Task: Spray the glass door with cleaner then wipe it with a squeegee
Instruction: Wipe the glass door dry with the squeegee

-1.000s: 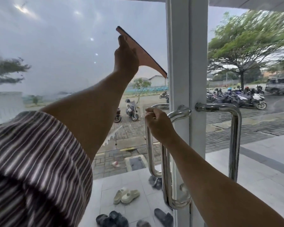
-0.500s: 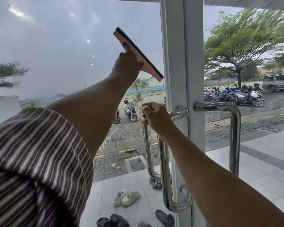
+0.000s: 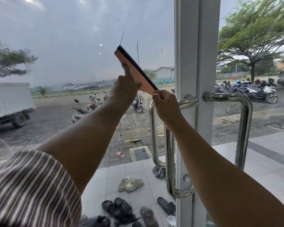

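The salmon-pink plastic squeegee point(image 3: 134, 69) with a black rubber strip along its upper edge is held up in front of the large glass door point(image 3: 64, 54). It sits near the door's right edge and slants from upper left down to lower right. Whether the rubber touches the pane cannot be told.

The left hand point(image 3: 124, 90) grips the squeegee from below at its middle. The fingers are curled round the part hidden behind the palm, and the forefinger lies straight along the pink back. The right hand point(image 3: 166, 104) pinches the lower right tip of the squeegee between thumb and fingertips, just above the top bend of the polished steel pull handle point(image 3: 154, 136) at that same edge of the door. A brown-and-white striped sleeve point(image 3: 31, 185) covers the left upper arm.

The upper part of the glass is hazy, with a few thin streaks above the squeegee. The white metal door frame point(image 3: 197, 63) stands upright just right of the hands, and a second steel pull handle point(image 3: 243, 128) is mounted on its far side.

Through the glass, a cream pair of sandals point(image 3: 129, 183) and several black sandals point(image 3: 120, 208) lie on pale floor tiles. Beyond them are parked motorbikes point(image 3: 261, 92), a white truck point(image 3: 8, 102) and a broad green tree point(image 3: 252, 43).
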